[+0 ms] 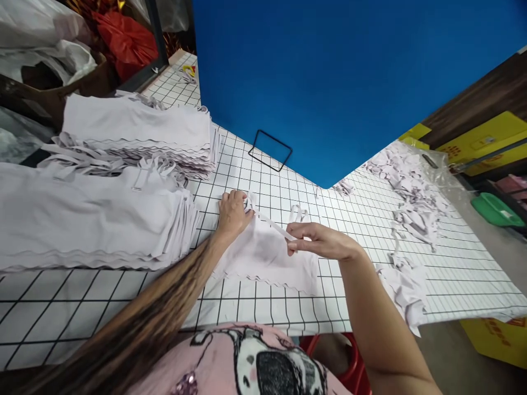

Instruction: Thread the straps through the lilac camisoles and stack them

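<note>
A pale strappy camisole top [267, 255] lies flat on the grid-patterned cloth in front of me, its wavy hem toward my body. My left hand [235, 211] is closed at the garment's upper left corner, gripping the base of a strap. Between the thumb and fingers of my right hand [315, 240], the free part of that narrow strap [274, 226] is pinched and drawn slantwise over the top edge. Another strap [299, 213] loops up behind the right hand.
Two stacks of similar tops, a front stack [90, 214] and a back stack [140, 126], stand at left. Loose pale garments [411, 219] are heaped along the table's right side. A large blue shape [329, 82] blocks the upper view. A red stool [354, 362] shows below the table edge.
</note>
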